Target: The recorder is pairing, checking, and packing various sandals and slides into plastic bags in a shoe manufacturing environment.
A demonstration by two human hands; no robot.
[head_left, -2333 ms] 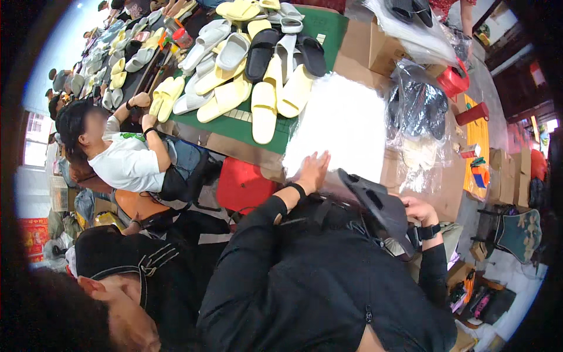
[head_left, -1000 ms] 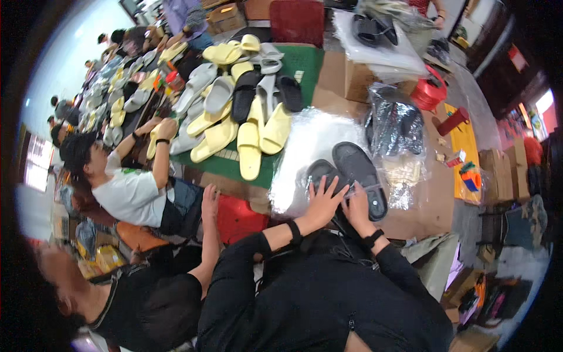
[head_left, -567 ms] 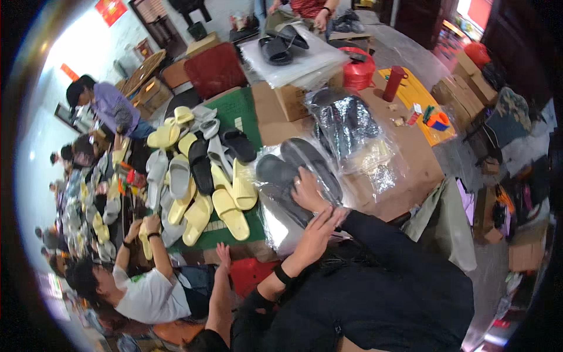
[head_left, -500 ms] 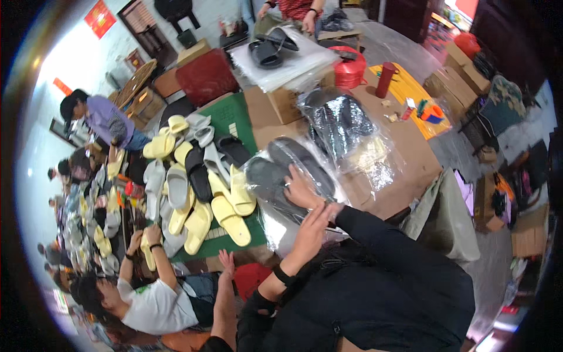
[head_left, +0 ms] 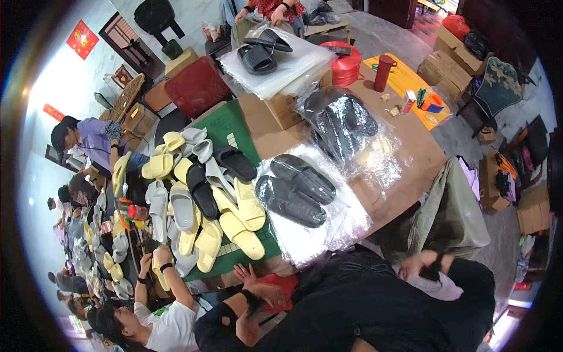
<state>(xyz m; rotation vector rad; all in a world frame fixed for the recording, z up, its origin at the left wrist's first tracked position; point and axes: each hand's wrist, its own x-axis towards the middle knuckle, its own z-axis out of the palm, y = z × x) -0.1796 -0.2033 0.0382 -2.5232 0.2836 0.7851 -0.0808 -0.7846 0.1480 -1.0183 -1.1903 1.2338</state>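
Crowded with cartons and footwear, the workshop centres on a long cardboard-covered table point(head_left: 410, 152). Nearest, the person's left hand point(head_left: 258, 284) lies with fingers spread and empty at the near table edge, just by a red stool point(head_left: 290, 287); the right hand point(head_left: 419, 270) is low at the right by a dark strap, and whether it pinches anything I cannot tell. Just beyond, two dark grey slides point(head_left: 296, 188) lie side by side on a stack of clear plastic bags point(head_left: 328, 229), apart from both hands: judged from this, the pair is laid out but not yet bagged. Farther right, one bagged bundle of dark slides point(head_left: 343, 120) looks done. To the left, a green mat point(head_left: 226, 126) holds many loose yellow, grey and black slides awaiting pairing. At the far end, two more dark slides point(head_left: 261, 50) rest on another bag stack.
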